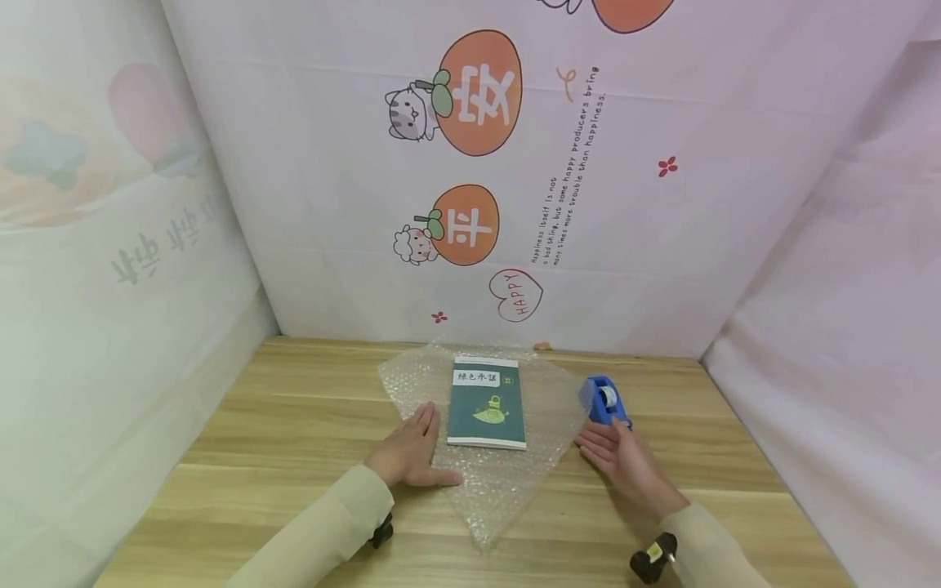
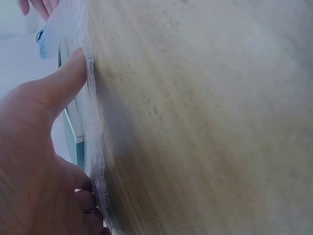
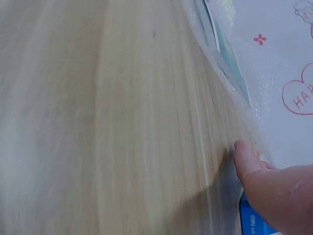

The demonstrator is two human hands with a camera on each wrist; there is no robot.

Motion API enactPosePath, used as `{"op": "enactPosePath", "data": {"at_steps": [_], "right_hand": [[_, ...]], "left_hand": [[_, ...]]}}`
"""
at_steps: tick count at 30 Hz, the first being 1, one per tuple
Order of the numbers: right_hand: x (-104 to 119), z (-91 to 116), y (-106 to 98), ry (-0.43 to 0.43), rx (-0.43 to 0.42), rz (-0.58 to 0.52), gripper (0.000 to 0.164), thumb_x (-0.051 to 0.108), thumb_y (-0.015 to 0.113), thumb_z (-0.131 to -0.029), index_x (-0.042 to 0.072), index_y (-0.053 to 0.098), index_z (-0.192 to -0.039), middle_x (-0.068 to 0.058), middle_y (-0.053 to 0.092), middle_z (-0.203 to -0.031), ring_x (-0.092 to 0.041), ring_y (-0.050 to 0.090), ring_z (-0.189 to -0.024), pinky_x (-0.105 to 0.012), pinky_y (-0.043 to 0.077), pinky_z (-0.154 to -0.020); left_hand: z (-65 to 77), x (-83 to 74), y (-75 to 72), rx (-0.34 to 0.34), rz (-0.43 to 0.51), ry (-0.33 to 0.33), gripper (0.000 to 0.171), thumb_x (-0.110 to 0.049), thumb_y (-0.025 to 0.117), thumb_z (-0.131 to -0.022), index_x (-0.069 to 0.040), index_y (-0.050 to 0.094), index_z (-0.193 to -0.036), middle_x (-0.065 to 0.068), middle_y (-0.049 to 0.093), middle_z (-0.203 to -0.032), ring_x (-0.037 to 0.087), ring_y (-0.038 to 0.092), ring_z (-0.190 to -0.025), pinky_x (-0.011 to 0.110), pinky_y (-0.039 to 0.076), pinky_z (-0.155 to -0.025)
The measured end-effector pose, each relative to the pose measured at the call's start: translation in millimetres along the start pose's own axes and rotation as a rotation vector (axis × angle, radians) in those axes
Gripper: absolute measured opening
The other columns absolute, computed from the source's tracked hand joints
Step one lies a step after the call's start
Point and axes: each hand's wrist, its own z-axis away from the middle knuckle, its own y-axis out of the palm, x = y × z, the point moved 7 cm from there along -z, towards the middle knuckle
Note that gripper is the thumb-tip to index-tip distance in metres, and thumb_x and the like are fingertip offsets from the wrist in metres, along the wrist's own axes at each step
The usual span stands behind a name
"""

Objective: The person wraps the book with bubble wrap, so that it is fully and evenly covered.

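A dark green booklet [image 1: 487,404] with a white title label lies on a sheet of bubble wrap [image 1: 500,490], which is turned cornerwise on the table. My left hand [image 1: 415,449] rests on the wrap's left side, fingers straight and thumb spread towards the booklet's lower edge. In the left wrist view the thumb [image 2: 68,78] lies along the wrap's edge. My right hand [image 1: 621,457] is at the wrap's right corner, palm turned up and fingers extended, just in front of a blue tape dispenser [image 1: 608,400]. The right wrist view shows the dispenser [image 3: 253,218] beneath that hand.
The wooden table [image 1: 294,441] is bounded by a printed white cloth [image 1: 353,269] at the back and by cloth walls on the left and right. The tape dispenser stands near the table's right side, partly overlapped by the wrap's corner.
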Motion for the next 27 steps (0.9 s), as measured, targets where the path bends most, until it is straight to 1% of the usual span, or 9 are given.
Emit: {"op": "enactPosePath", "data": {"at_steps": [3, 6, 8, 10, 13, 15, 20, 23, 27], "right_hand": [[-2.8, -4.4, 4.4, 0.015, 0.03, -0.111, 0.071, 0.038, 0.0, -0.115, -0.015, -0.003, -0.162, -0.039, 0.003, -0.171, -0.047, 0.01, -0.162, -0.047, 0.017, -0.134], [-4.8, -9.4, 10.3, 0.028, 0.039, -0.205, 0.07, 0.037, 0.0, -0.114, -0.014, -0.011, -0.161, -0.039, -0.006, -0.171, -0.048, 0.002, -0.163, -0.049, 0.01, -0.135], [-5.7, -13.0, 15.0, 0.035, 0.05, -0.247, 0.07, 0.038, 0.0, -0.114, -0.013, -0.015, -0.161, -0.038, -0.01, -0.17, -0.047, -0.002, -0.163, -0.049, 0.007, -0.136], [-6.6, -16.4, 19.0, 0.041, 0.049, -0.278, 0.071, 0.039, 0.002, -0.115, -0.012, -0.014, -0.161, -0.037, -0.009, -0.171, -0.046, -0.002, -0.164, -0.048, 0.006, -0.136], [-6.7, -20.8, 25.6, 0.042, 0.062, -0.306, 0.073, 0.041, 0.001, -0.114, -0.011, -0.013, -0.162, -0.036, -0.007, -0.172, -0.044, -0.001, -0.164, -0.047, 0.005, -0.137], [-6.9, -23.4, 29.2, 0.043, 0.061, -0.331, 0.074, 0.043, 0.001, -0.114, -0.011, -0.011, -0.163, -0.035, -0.005, -0.173, -0.043, 0.001, -0.165, -0.046, 0.007, -0.137], [-7.0, -29.7, 39.7, 0.043, 0.073, -0.402, 0.077, 0.047, 0.001, -0.113, -0.011, -0.011, -0.163, -0.034, -0.005, -0.173, -0.043, 0.002, -0.165, -0.046, 0.01, -0.137], [-7.7, -33.4, 45.0, 0.044, 0.078, -0.421, 0.079, 0.049, 0.001, -0.113, -0.011, -0.011, -0.163, -0.034, -0.006, -0.173, -0.043, 0.002, -0.165, -0.046, 0.01, -0.137], [-8.5, -37.9, 50.3, 0.045, 0.07, -0.425, 0.08, 0.05, 0.002, -0.113, -0.011, -0.007, -0.163, -0.034, -0.001, -0.173, -0.043, 0.006, -0.165, -0.046, 0.013, -0.137]], "left_hand": [[-0.6, 0.4, 0.1, -0.004, 0.001, 0.001, 0.122, -0.076, 0.066, -0.088, 0.009, 0.022, -0.164, 0.026, 0.015, -0.175, 0.04, 0.017, -0.165, 0.05, 0.025, -0.134], [-0.7, 0.6, -0.1, -0.006, 0.003, 0.0, 0.122, -0.076, 0.067, -0.088, 0.009, 0.022, -0.164, 0.027, 0.016, -0.175, 0.04, 0.017, -0.165, 0.051, 0.026, -0.134], [-0.9, 1.0, -0.2, -0.007, 0.002, 0.001, 0.122, -0.076, 0.067, -0.088, 0.009, 0.023, -0.164, 0.027, 0.016, -0.175, 0.04, 0.017, -0.165, 0.051, 0.026, -0.134], [-0.9, 1.3, -0.6, -0.009, -0.001, 0.001, 0.122, -0.076, 0.067, -0.088, 0.009, 0.023, -0.164, 0.027, 0.016, -0.175, 0.04, 0.017, -0.165, 0.051, 0.026, -0.134], [-0.9, 0.9, -1.0, -0.011, -0.005, 0.004, 0.122, -0.076, 0.067, -0.088, 0.009, 0.023, -0.164, 0.027, 0.016, -0.175, 0.04, 0.018, -0.165, 0.051, 0.026, -0.134], [-0.7, 0.5, -1.1, -0.01, -0.004, 0.003, 0.122, -0.076, 0.067, -0.088, 0.009, 0.023, -0.164, 0.027, 0.016, -0.175, 0.04, 0.018, -0.165, 0.051, 0.026, -0.134], [-0.8, 0.5, -1.2, -0.01, 0.004, -0.003, 0.122, -0.076, 0.067, -0.088, 0.009, 0.024, -0.164, 0.026, 0.016, -0.175, 0.04, 0.018, -0.165, 0.051, 0.026, -0.134], [-0.8, 0.7, -0.7, -0.011, 0.003, -0.004, 0.122, -0.076, 0.067, -0.088, 0.009, 0.024, -0.164, 0.026, 0.016, -0.175, 0.039, 0.018, -0.165, 0.051, 0.026, -0.134], [-0.5, 0.9, -0.1, -0.008, 0.004, -0.007, 0.122, -0.077, 0.067, -0.088, 0.008, 0.023, -0.164, 0.025, 0.016, -0.176, 0.039, 0.018, -0.165, 0.051, 0.026, -0.134]]}}
